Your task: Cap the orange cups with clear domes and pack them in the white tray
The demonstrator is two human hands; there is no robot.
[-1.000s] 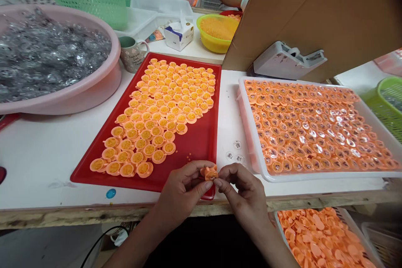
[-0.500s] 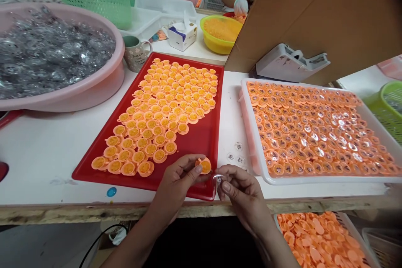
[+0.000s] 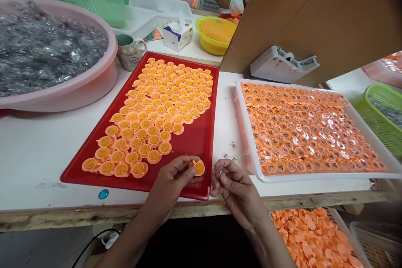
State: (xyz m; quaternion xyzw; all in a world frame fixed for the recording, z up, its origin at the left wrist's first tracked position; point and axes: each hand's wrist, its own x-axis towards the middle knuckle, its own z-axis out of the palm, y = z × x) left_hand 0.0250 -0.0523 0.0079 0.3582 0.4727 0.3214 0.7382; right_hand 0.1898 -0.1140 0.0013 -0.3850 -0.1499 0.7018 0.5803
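Observation:
Between the thumb and fingers of my left hand [image 3: 176, 180] is a small orange toy cup [image 3: 199, 168] with a yellow-orange inside, held over the front right corner of a red tray [image 3: 191, 146]. My right hand [image 3: 237, 186] pinches a small clear plastic disc [image 3: 220, 171] with a dark print, just right of the cup and apart from it. Rows of orange toy cups on saucers [image 3: 153, 140] cover much of the red tray. A few clear printed discs [image 3: 233, 145] lie on the white table beside my right fingers.
Right stands a white tray [image 3: 266, 178] of orange cups with printed discs. A large pink basin [image 3: 103, 67] of clear pieces is at left, near a mug [image 3: 128, 52]. Behind are a tape dispenser [image 3: 279, 67], cardboard [image 3: 301, 21], a yellow bowl [image 3: 213, 46] and a person's gloved hand [image 3: 236, 6].
My right fingers have turned the clear disc, which now shows less of its face. The cup stays in my left hand. The whole view has shifted slightly.

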